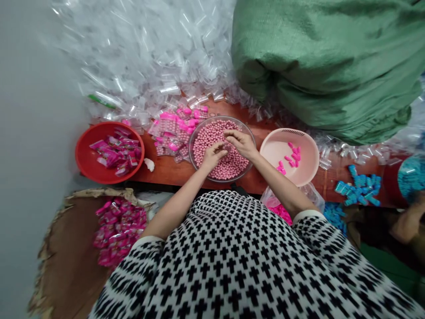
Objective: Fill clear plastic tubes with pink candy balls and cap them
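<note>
A clear bowl (196, 141) full of small pink balls (229, 166) sits on the red-brown table in front of me. My left hand (212, 156) rests over the balls with its fingers curled together, pinching something too small to name. My right hand (241, 142) hovers just above the balls, fingers bent and pointing toward the left hand. The two hands nearly touch over the middle of the bowl. Behind the bowl lie several small clear packets with pink caps (172, 128).
A red bowl (86, 164) of pink wrapped packets stands at the left, a pale pink basin (307, 166) with a few pink caps at the right. Blue pieces (360, 188) lie far right. Clear tubes (149, 57) and a green sack (325, 66) fill the back. More pink packets (117, 230) lie below left.
</note>
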The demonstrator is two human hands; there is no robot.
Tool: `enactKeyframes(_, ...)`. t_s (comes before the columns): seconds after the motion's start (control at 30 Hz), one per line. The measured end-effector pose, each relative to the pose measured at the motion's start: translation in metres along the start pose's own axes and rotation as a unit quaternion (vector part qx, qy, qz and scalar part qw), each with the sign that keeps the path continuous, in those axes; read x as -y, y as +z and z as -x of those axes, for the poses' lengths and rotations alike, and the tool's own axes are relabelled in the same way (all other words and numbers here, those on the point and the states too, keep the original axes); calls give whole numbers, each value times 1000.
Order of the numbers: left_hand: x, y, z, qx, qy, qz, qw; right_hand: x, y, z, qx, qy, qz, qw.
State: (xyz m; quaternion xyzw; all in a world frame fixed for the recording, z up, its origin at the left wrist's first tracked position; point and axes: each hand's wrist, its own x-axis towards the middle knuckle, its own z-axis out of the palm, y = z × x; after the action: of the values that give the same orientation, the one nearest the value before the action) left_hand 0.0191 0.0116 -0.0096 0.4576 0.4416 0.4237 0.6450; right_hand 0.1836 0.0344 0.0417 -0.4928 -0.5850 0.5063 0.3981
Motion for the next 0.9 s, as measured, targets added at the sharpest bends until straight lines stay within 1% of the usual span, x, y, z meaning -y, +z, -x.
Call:
enactKeyframes(0.03,0,1,0,6,1,-3,1000,3,2,1,19,-6,24,1000)
enactKeyframes(0.1,-3,3,0,11,2,-10,1000,6,3,4,20,-5,36,999)
enactKeyframes(0.2,-12,2,2,5,8,-30,1000,5,-5,20,-40,4,9,999)
enactKeyframes(0.23,-15,1,4,6,4,-29,1000,3,-11,29,-60,10,-1,998)
enactKeyframes(0.27,-18,-1,5,-10,-1,-20,1000,0,-19,41,-76,20,-6,997)
enactKeyframes(0.3,-21,-2,6,-23,1,-21,1000,-3,-28,54,-90,35,-7,995)
enactKeyframes(0.37,-24,-3,9,-30,8,-45,999,-13,-51,85,-130,80,-6,988)
enactKeyframes(0.43,-20,0,10,-12,5,-73,997,-27,-81,116,-199,137,-7,970)
enactKeyframes(0.47,-15,2,10,-3,-2,-79,997,-35,-97,128,-246,164,-9,955)
enactKeyframes(0.53,-1,10,6,0,-16,-83,996,-52,-127,146,-340,223,7,914)
enactKeyframes(0.57,7,13,3,-4,-21,-91,996,-60,-138,151,-363,251,12,897)
enactKeyframes(0.6,14,16,0,-11,-25,-106,994,-67,-145,153,-371,273,14,888)
enactKeyframes(0.63,20,18,-3,-16,-27,-130,991,-73,-149,154,-365,286,13,886)
enactKeyframes(0.7,26,19,-5,-12,-13,-194,981,-81,-146,153,-330,286,3,900)
enactKeyframes(0.73,26,18,-5,2,8,-232,973,-84,-142,153,-310,275,1,910)
enactKeyframes(0.8,19,16,-2,65,67,-316,944,-86,-132,154,-279,249,11,927)
enactKeyframes(0.87,10,16,1,143,114,-391,902,-86,-128,158,-264,230,30,936)
enactKeyframes(0.9,6,16,1,169,124,-423,881,-86,-129,161,-262,225,39,938)
